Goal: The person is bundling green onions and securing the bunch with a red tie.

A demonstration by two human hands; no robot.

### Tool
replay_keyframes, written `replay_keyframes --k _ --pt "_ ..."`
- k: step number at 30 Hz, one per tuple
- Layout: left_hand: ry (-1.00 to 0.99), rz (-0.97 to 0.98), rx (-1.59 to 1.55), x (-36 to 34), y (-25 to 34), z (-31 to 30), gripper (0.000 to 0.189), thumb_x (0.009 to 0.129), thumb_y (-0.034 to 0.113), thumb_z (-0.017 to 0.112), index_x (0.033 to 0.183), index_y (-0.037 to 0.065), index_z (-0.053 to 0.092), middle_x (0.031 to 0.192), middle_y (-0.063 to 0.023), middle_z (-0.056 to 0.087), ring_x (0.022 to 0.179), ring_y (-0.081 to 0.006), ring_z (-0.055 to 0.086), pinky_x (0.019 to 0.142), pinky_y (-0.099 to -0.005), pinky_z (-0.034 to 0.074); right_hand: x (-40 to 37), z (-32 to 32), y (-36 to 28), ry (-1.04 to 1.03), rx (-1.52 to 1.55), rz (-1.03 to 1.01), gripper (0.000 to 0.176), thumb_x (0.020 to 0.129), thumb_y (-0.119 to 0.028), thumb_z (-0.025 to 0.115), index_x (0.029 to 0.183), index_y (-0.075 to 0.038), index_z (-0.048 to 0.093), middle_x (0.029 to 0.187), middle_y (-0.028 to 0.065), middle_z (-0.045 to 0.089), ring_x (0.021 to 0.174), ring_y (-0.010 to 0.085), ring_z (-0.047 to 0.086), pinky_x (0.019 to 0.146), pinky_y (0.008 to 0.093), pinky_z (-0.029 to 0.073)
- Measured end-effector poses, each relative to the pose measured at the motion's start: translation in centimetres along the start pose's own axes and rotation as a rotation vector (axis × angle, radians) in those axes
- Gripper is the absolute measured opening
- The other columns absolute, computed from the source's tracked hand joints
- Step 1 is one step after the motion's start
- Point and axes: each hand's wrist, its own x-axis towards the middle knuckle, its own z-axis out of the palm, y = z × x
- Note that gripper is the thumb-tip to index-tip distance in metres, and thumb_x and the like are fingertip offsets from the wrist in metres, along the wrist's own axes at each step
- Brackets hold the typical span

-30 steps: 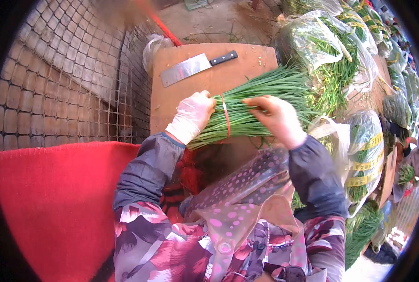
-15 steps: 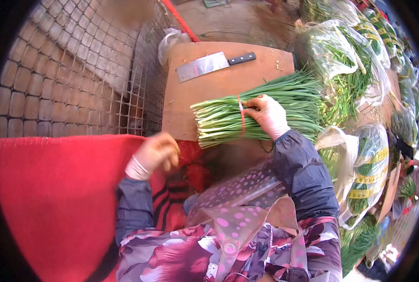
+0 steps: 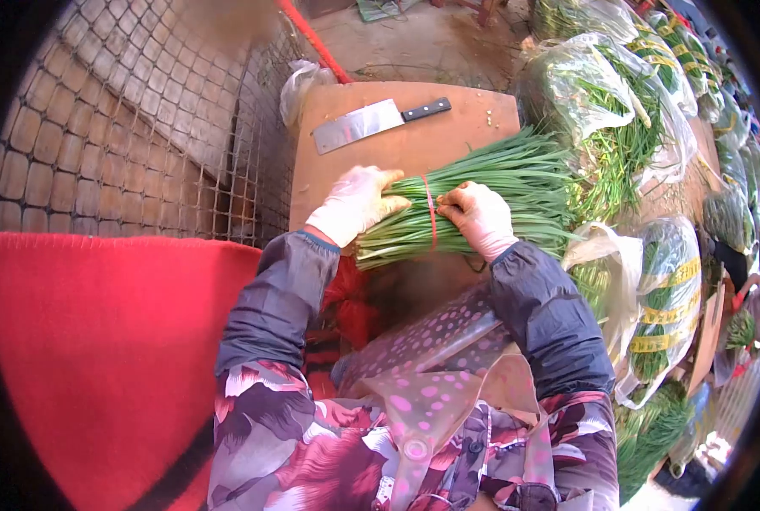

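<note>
Wooden board [image 3: 473, 106], flat, pale brown, worn, with square wire mesh [image 3: 124, 128] to its left. Chives [image 3: 499, 179] lie across the board's near edge: a thin, straight, glossy green bunch cinched by a red band [image 3: 432, 223], pale cut ends pointing left. Left hand [image 3: 354, 204], in a thin translucent glove, cups the cut ends with fingers spread over the stalks; can't tell if it grips. Right hand [image 3: 479, 217], gloved too, is clamped on the bunch just right of the band. Steel cleaver [image 3: 371, 124], rectangular blade and black handle, sits at the far end, well apart. Crinkly clear bags of greens [image 3: 601, 94] are stacked right. Fuzzy red cloth [image 3: 99, 358] lies lower left.
</note>
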Motion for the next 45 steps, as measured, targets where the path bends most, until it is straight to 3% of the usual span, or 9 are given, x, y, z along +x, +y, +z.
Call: replay_keyframes --k 9,15,20,23,26,27,36,38,45 --pt "0.144 0.051 -0.111 0.3 -0.7 3.9 0.023 0.078 0.017 0.068 0.100 0.011 0.071 0.083 -0.0103 0.061 0.087 -0.0302 0.059 0.076 -0.0390 0.048 0.8 -1.3 0.1 -0.090 0.273 0.268 0.029 0.079 -0.034 0.066 0.088 -0.007 0.072 0.082 0.0154 0.063 0.081 0.0329 0.062 0.074 0.0400 0.049" --pt "0.154 0.014 -0.039 1.3 -1.3 4.0 0.019 0.081 0.015 0.066 0.100 0.012 0.071 0.083 -0.0118 0.060 0.086 -0.0310 0.058 0.074 -0.0394 0.049 -0.7 -5.2 4.0 -0.080 -0.258 0.126 0.022 0.078 -0.029 0.066 0.075 -0.007 0.070 0.072 0.0138 0.064 0.070 0.0331 0.063 0.062 0.0425 0.050" --pt "0.082 0.051 -0.120 1.7 -0.9 4.2 0.018 0.080 0.011 0.066 0.097 0.010 0.071 0.090 -0.0119 0.060 0.090 -0.0330 0.058 0.077 -0.0412 0.049 3.2 -5.8 0.0 0.221 -0.032 -0.409 0.033 0.076 -0.023 0.068 0.106 -0.011 0.064 0.106 0.0068 0.065 0.102 0.0271 0.060 0.084 0.0379 0.048" --pt "0.293 0.147 -0.115 1.0 0.3 4.3 0.018 0.080 0.009 0.065 0.098 0.006 0.069 0.099 -0.0142 0.061 0.100 -0.0359 0.056 0.084 -0.0418 0.047 6.2 -1.5 -0.4 0.316 -0.193 -0.409 0.032 0.080 -0.028 0.065 0.108 -0.012 0.066 0.102 0.0082 0.066 0.101 0.0275 0.061 0.095 0.0438 0.041" --pt "0.095 0.057 0.007 0.5 0.9 3.6 0.102 0.062 0.054 0.077 0.138 -0.001 0.036 0.139 -0.0287 0.037 0.128 -0.0413 0.039 0.104 -0.0542 0.033 4.5 0.0 0.9 -0.175 -0.289 -0.098 0.029 0.082 -0.031 0.063 0.104 -0.013 0.068 0.095 0.0108 0.066 0.096 0.0284 0.062 0.096 0.0437 0.039" --pt "-0.167 0.001 0.108 0.6 1.4 3.0 0.132 0.047 0.066 0.079 0.144 -0.002 0.021 0.145 -0.0269 0.028 0.134 -0.0392 0.032 0.107 -0.0568 0.027 3.3 0.5 1.9 0.004 -0.133 -0.182 0.028 0.083 -0.034 0.062 0.102 -0.013 0.069 0.090 0.0127 0.066 0.093 0.0289 0.062 0.092 0.0419 0.041" --pt "-0.046 -0.014 0.416 -3.5 5.8 5.3 0.111 0.048 0.051 0.082 0.134 -0.003 0.037 0.123 -0.0163 0.048 0.103 -0.0279 0.051 0.090 -0.0429 0.041 4.7 -3.9 -3.0 -0.084 -0.136 0.151 0.039 0.079 -0.042 0.065 0.076 -0.003 0.070 0.076 0.0151 0.066 0.074 0.0324 0.065 0.067 0.0411 0.051" --pt "0.016 0.002 0.487 -4.1 6.1 6.1 0.110 0.049 0.052 0.081 0.134 -0.002 0.038 0.125 -0.0155 0.047 0.105 -0.0269 0.049 0.091 -0.0427 0.040 4.2 -3.7 -4.2 -0.470 -0.365 0.196 0.046 0.074 -0.049 0.066 0.079 -0.004 0.071 0.078 0.0172 0.067 0.075 0.0322 0.066 0.068 0.0396 0.052" --pt "0.052 -0.010 0.330 -3.2 5.1 5.4 0.110 0.047 0.049 0.083 0.131 -0.005 0.039 0.114 -0.0134 0.049 0.100 -0.0271 0.050 0.086 -0.0412 0.041 3.9 -2.2 -4.5 -0.306 -0.123 0.236 0.042 0.075 -0.041 0.065 0.082 0.001 0.069 0.078 0.0190 0.067 0.076 0.0324 0.067 0.069 0.0400 0.052"
